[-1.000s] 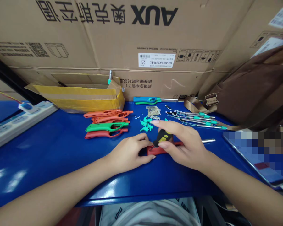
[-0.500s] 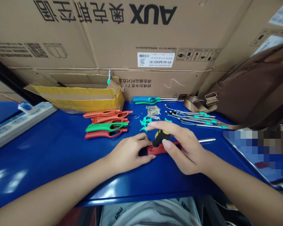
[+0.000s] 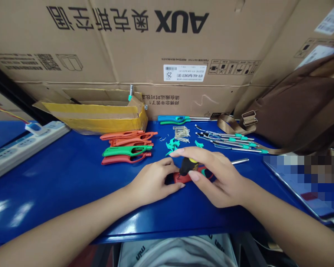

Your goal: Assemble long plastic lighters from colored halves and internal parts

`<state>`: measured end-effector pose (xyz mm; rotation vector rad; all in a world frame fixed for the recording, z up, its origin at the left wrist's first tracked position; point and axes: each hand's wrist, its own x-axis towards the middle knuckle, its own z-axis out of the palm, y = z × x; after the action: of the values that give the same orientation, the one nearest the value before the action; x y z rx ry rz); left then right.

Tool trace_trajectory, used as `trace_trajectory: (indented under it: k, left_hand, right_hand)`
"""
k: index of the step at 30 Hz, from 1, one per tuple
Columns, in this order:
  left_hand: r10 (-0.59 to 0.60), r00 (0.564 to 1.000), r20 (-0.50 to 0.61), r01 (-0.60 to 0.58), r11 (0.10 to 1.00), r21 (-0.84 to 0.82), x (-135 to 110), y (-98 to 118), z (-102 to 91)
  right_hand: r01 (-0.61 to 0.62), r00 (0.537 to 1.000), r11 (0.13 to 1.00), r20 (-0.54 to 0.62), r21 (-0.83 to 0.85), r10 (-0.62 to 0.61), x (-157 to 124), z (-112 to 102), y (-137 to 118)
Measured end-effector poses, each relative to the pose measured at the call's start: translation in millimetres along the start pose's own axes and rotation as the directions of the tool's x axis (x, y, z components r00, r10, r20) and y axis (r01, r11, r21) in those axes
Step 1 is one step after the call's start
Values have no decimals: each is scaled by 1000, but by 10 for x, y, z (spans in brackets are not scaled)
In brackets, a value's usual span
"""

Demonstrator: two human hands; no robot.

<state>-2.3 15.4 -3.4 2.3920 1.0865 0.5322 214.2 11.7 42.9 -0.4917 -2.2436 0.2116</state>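
A red long-nosed lighter point(image 3: 187, 177) lies on the blue table, its metal tube pointing right. My left hand point(image 3: 156, 181) pinches the handle end between thumb and fingers. My right hand point(image 3: 218, 174) grips a short black-and-yellow screwdriver point(image 3: 185, 166), whose tip meets the left part of the red handle. A teal trigger point(image 3: 203, 171) shows in the lighter's opening, partly behind my right fingers. Just beyond the hands sit loose teal triggers point(image 3: 172, 144) and a pile of small pale parts point(image 3: 181, 133).
Red and green lighter shells point(image 3: 125, 150) lie left, a blue lighter point(image 3: 174, 119) at the back. Metal tubes with wires point(image 3: 233, 141) lie right. A yellow-taped box point(image 3: 100, 120), a power strip point(image 3: 25, 148), a brown bag point(image 3: 297, 104) and a tablet-like device point(image 3: 297, 189) surround the work area.
The lighter's tube end has swung slightly, and its teal trigger now shows. My right hand and the screwdriver have shifted and tilted a little. My left hand keeps its hold.
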Motion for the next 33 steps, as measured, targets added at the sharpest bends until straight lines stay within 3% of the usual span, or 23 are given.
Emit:
trace_trajectory:
  k: [3,7,12,16,18,22,25,27,29,30,33]
  left_hand:
    - [-22,1000,-4,22,1000,12,1,9,-3]
    - [-22,1000,-14,22,1000,14,7,17,9]
    - [-29,1000,11,29,1000,3,10,22,29]
    - [-43,998,36,41,999,33,5,48,-48]
    - [-57,995,87,49,995,88,-3,64,-139]
    - [-74,983,170,36,975,220,-31,84,-293]
    - [-53,981,186,9,974,227,-27,93,-289]
    - [-46,978,206,1,977,212,-6,105,-257]
    - [-37,972,232,-13,978,210,19,124,-245]
    - [-28,970,242,-24,978,209,30,135,-256]
    - [14,975,223,-64,974,216,33,169,-375]
  right_hand:
    - [15,999,997,-33,73,-13,-3,17,1]
    - [30,995,998,-101,52,-25,6,52,14]
    - [35,997,999,-64,-28,-37,-6,66,9]
    - [-40,992,998,-114,45,45,-14,75,-3]
    - [-163,962,975,-195,150,191,23,37,3]
    - [-337,804,852,-348,400,481,174,-145,130]
    - [-443,756,753,-249,486,605,294,-253,385]
    - [-564,758,718,-88,409,646,364,-259,613]
    - [-672,740,736,107,85,664,430,-213,850]
    - [-648,728,748,171,-142,664,462,-178,963]
    - [-584,728,756,223,-296,649,550,-59,1253]
